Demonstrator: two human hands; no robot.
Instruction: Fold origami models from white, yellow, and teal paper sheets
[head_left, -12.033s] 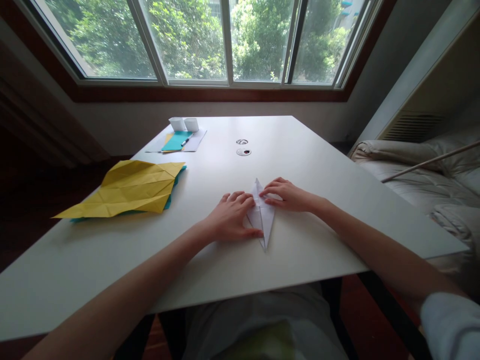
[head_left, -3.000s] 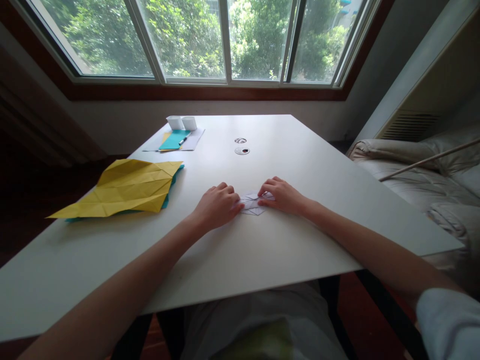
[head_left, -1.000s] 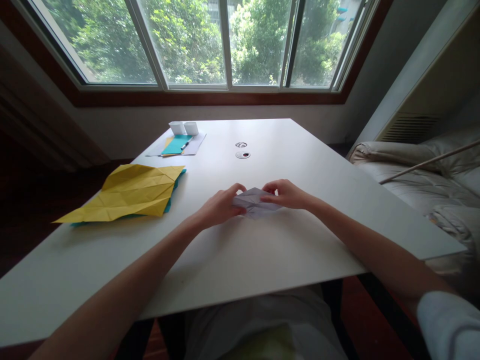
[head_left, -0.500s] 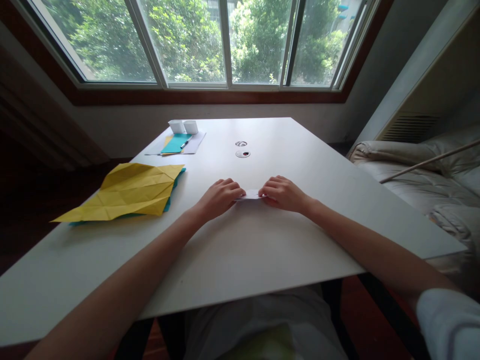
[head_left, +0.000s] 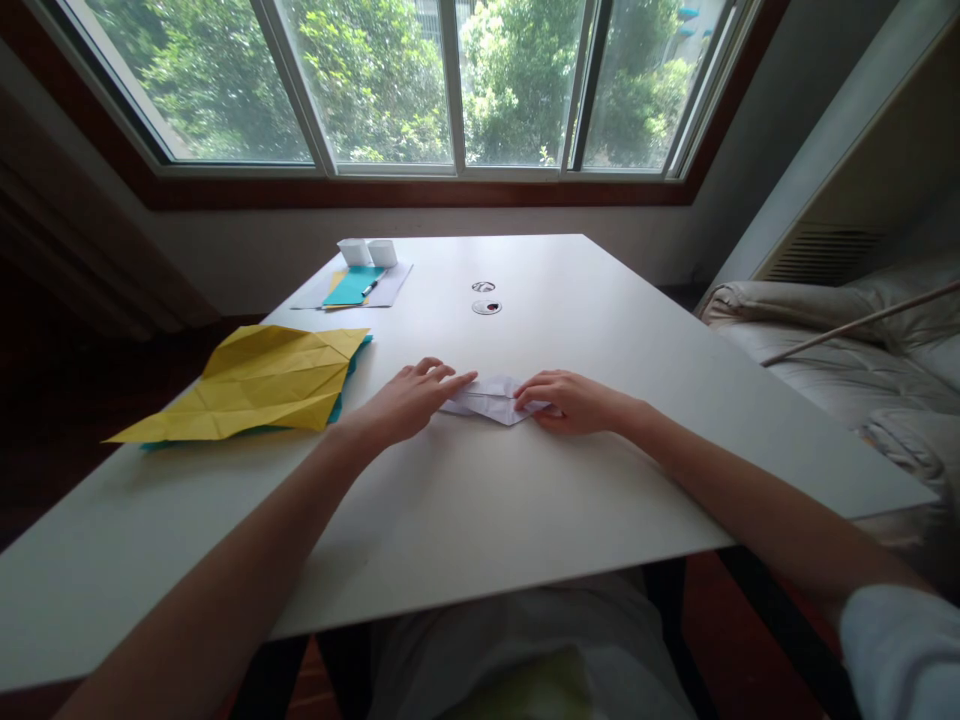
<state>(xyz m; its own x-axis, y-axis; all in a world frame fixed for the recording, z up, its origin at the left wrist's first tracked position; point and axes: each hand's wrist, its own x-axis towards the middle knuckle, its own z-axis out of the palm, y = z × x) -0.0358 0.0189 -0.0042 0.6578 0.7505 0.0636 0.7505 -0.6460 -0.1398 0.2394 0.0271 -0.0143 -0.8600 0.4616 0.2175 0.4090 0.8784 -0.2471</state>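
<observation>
Between my hands a folded sheet of white paper (head_left: pixel 495 405) lies on the table, creased and partly spread, with a pointed edge toward me. My left hand (head_left: pixel 412 395) rests at its left side, fingers stretched out and apart, the index finger reaching over the paper. On the right, my right hand (head_left: pixel 574 400) has its fingertips on top of the paper and the thumb at its near edge, pinching it. The paper's right end is partly hidden under those fingers.
Left of my arm lies creased yellow paper (head_left: pixel 277 380) over teal paper (head_left: pixel 351 375). Farther back are two small white boxes (head_left: pixel 367 253), teal paper (head_left: pixel 351 287) and a pen (head_left: pixel 373 284). Two round flat pieces (head_left: pixel 486 307) lie ahead on the white table (head_left: pixel 450 530).
The white paper has gone from a narrow strip to a wider, opened shape. My left hand has moved left and its fingers have spread; my right hand has come slightly nearer.
</observation>
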